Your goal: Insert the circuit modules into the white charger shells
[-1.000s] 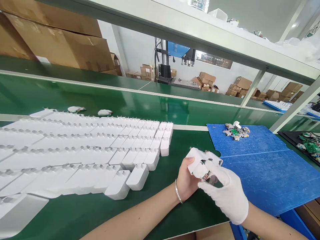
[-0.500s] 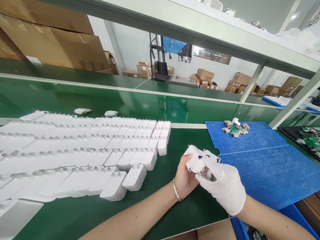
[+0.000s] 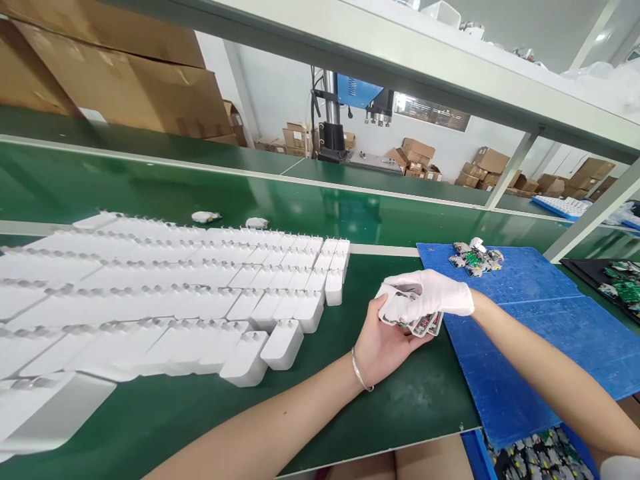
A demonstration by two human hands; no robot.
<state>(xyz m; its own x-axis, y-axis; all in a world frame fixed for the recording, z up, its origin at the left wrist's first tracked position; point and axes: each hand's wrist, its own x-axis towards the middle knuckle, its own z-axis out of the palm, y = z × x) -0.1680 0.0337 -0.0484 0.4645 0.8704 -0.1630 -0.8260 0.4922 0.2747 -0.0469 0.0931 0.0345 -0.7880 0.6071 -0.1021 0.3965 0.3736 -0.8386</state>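
Right hand (image 3: 421, 294) moved atop casings (image 3: 430, 325) opening nearward, long axes unclear.

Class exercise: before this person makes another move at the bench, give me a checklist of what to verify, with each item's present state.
1. Left grip supports the held white housing: ok, thumb and fingers around it.
2. Both grips gloved: not ok; the right grip wears a white glove, the left is bare.
3. Left wrist free of jewellery: not ok, it wears a bangle.
4. Parts inside the held housing seated: cannot tell, the glove covers much of it.
5. Circuit-board cluster on the blue sheet: ok.
6. Rows of white housings flush in front: not ok, some jut out.
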